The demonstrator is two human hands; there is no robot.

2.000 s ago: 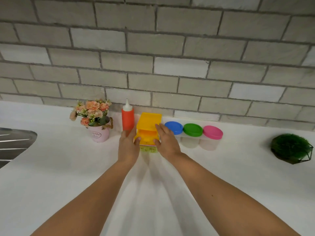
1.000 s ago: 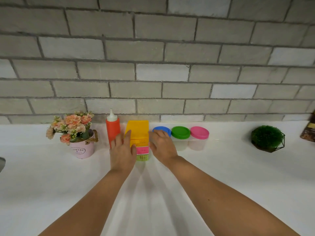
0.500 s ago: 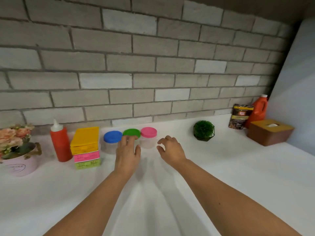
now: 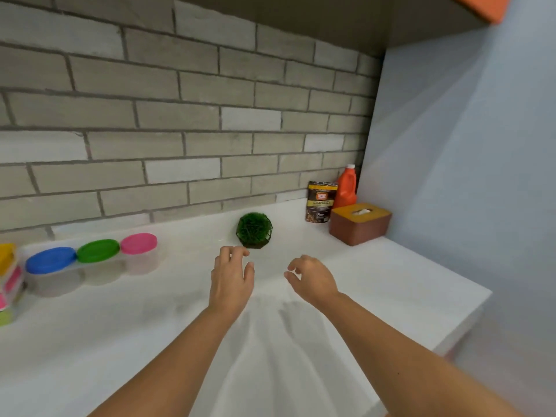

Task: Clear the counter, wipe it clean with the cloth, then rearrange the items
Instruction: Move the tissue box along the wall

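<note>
Both hands empty, fingers loose: left hand (image 4: pixel 230 276) nearest the green plant (image 4: pixel 254 229), right hand (image 4: pixel 313 278) alongside. Best cup it from both sides, lift level.

Both empty hands, left hand (image 4: pixel 230 278) and right hand (image 4: pixel 313 278), hover over the white counter (image 4: pixel 391 284) near the green plant (image 4: pixel 254 229).

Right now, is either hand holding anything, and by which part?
Nothing is held. The left hand and right hand are both empty over the counter, fingers loosely curled, near the plant.
</note>
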